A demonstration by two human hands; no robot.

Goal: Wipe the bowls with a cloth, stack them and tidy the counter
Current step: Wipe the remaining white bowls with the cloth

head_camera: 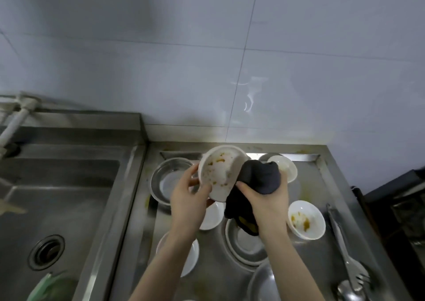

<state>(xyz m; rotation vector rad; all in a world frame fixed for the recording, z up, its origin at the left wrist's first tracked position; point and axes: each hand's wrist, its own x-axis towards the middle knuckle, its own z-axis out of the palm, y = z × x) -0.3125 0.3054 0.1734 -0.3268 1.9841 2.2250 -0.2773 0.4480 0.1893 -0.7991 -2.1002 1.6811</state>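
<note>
My left hand [188, 195] grips a white bowl [218, 172] by its lower left rim and holds it tilted above the counter. Yellow food specks cover its inside. My right hand [269, 197] grips a dark cloth [257, 178] bunched against the bowl's right rim; the cloth's tail hangs down with a yellow stain. On the steel counter [322, 250] lie other bowls: a soiled white one [307, 220] at right, a white one [285, 166] at the back, a metal bowl [170, 181] at left, and white bowls [212, 215], [190, 257] under my left arm.
A steel sink [57, 197] with a drain [46, 252] lies to the left, with something green [46, 287] at its front. Metal tongs [342, 243] and a spoon [349, 291] lie at the counter's right. A shallow dish [246, 243] and a metal bowl [262, 282] sit near the front.
</note>
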